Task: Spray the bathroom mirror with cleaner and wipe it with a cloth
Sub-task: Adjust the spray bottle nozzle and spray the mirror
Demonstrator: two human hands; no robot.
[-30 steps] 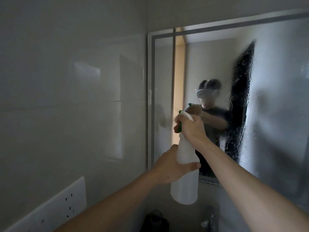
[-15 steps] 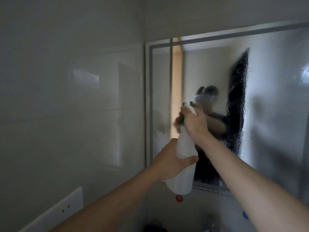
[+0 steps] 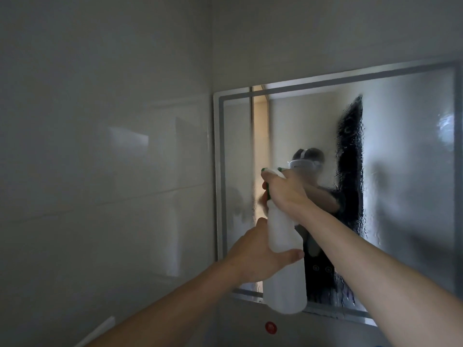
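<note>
A white spray bottle (image 3: pixel 284 279) with a green trigger is held up close to the left part of the wall mirror (image 3: pixel 400 171). My left hand (image 3: pixel 260 256) grips the bottle's body from the left. My right hand (image 3: pixel 283 189) wraps the spray head, fingers curled over the trigger. The nozzle points at the glass. The mirror is wet with droplets and runs, and a fogged patch shows near the nozzle. No cloth is in view.
A glossy tiled wall (image 3: pixel 100 171) fills the left side, meeting the mirror frame (image 3: pixel 217 171) at the corner. A white socket plate edge (image 3: pixel 100 329) shows at the lower left. A small red round sticker (image 3: pixel 270 327) sits on the wall below the mirror.
Both hands and the bottle have risen slightly relative to the mirror; my view has tilted upward, so the socket plate slid down and the mirror's lower edge came into view.
</note>
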